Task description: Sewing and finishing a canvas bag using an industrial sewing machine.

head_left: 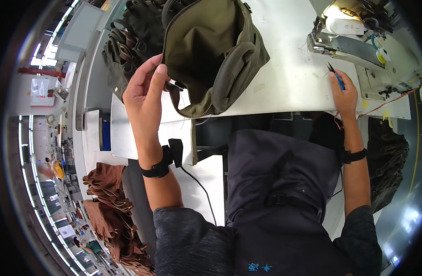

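An olive-green bag [204,50] lies opened on the white worktable [293,92], its dark interior showing and a zip running along its rim. My left hand [144,94] grips the left edge of the opening between thumb and fingers, beside the zip tape. My right hand [345,96] holds small blue thread snips [340,82], points upward, near the table's right side, just below the sewing machine's bed. Loose threads hang from the bag's lower edge.
More dark olive bags [123,41] are piled behind at the left. A sewing machine [340,46] stands at the upper right. Brown bags [107,207] are heaped at lower left, dark ones [386,165] at lower right. People [59,168] work in the distance at far left.
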Motion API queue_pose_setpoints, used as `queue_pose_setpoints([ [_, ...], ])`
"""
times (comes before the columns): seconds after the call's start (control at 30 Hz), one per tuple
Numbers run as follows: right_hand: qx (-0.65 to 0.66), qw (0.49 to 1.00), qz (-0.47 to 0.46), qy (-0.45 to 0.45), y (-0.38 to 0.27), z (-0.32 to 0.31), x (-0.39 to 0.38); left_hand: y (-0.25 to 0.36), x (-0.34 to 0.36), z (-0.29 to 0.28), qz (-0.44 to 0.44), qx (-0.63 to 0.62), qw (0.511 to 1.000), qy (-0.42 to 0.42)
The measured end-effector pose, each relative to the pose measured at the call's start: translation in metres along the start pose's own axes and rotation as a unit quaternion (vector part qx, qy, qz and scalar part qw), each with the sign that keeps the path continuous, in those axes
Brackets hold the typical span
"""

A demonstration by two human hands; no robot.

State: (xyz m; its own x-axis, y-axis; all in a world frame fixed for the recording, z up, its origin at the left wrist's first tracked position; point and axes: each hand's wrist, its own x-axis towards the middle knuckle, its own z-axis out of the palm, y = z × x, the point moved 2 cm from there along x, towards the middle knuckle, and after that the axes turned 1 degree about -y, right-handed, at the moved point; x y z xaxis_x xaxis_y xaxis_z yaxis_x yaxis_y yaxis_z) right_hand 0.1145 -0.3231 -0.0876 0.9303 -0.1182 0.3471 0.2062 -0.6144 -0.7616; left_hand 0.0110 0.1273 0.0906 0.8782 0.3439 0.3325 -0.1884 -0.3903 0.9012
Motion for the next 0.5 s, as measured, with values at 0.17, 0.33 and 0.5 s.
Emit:
queue_pose_setpoints([
  [0.17, -0.009, 1.000, 0.010, -0.003, -0.001, -0.001, 0.000, -0.007, 0.002, -0.009, -0.021, -0.090, 0.995, -0.023],
  [0.33, -0.018, 1.000, 0.003, 0.000, -0.001, 0.001, -0.001, -0.003, -0.003, -0.010, -0.033, -0.067, 0.997, -0.036],
  [0.5, -0.012, 1.000, 0.002, 0.006, 0.001, 0.000, -0.001, -0.001, -0.012, -0.010, -0.052, -0.033, 0.998, -0.008],
])
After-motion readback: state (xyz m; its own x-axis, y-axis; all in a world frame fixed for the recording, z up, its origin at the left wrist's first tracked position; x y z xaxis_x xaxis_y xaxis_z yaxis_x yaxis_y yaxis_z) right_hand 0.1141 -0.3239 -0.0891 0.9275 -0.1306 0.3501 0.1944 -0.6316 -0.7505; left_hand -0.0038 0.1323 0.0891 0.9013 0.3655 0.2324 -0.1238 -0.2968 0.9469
